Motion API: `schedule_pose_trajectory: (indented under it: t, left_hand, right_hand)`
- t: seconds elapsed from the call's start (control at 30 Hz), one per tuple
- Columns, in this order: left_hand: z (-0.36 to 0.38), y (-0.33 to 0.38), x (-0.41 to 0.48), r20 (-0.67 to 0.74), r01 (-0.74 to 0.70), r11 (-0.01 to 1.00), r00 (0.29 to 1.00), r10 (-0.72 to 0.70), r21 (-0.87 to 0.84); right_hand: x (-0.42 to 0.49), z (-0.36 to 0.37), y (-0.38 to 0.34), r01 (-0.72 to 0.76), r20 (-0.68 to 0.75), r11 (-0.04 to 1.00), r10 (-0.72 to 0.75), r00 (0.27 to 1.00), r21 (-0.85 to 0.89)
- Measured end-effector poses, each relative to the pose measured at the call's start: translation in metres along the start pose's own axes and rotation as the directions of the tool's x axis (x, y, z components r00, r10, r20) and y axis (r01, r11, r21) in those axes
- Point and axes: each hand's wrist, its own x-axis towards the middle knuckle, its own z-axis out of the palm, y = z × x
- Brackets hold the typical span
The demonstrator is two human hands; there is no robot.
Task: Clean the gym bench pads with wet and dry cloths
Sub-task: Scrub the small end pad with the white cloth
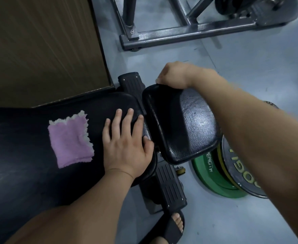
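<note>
L hand (125,147) flat on long pad (21,173), R hand (174,74) grips seat pad (188,129); green plate (210,180) reads "ENGTH"

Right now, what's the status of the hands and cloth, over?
Left hand flat on long pad. Right hand grips seat pad at far edge. Pink cloth lies on long pad, untouched. Weight plates on floor beside seat pad.

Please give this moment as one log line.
left hand flat on long pad | right hand grips seat pad far edge | purple cloth lies on long pad, untouched
</note>
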Motion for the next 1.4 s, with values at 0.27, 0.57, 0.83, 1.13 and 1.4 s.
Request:
schedule_pose_trajectory:
  t: [0.27,0.57,0.83,1.13,1.4]
  left_hand:
    - [-0.001,0.002,-0.002,-0.026,0.007,1.000,1.000,-0.008,-0.016]
    - [-0.001,0.002,-0.003,-0.036,0.005,1.000,0.999,-0.006,-0.023]
    - [0.000,0.002,-0.002,-0.055,-0.001,1.000,0.998,0.000,-0.026]
    - [0.000,0.001,-0.004,-0.068,-0.009,0.999,0.998,0.006,-0.042]
    - [0.003,-0.001,-0.005,-0.058,0.000,0.998,0.998,-0.004,-0.066]
  right_hand:
    - [-0.072,0.066,-0.007,0.268,-0.390,0.963,-0.233,0.891,0.037]
    - [-0.087,0.075,0.014,0.154,-0.429,0.987,-0.162,0.889,-0.054]
    - [-0.154,0.124,0.009,0.265,-0.406,0.963,-0.224,0.886,0.047]
    - [-0.184,0.143,-0.016,0.169,-0.441,0.975,-0.089,0.893,0.144]
    - [-0.093,0.085,0.011,-0.142,-0.443,0.987,0.163,0.882,0.081]
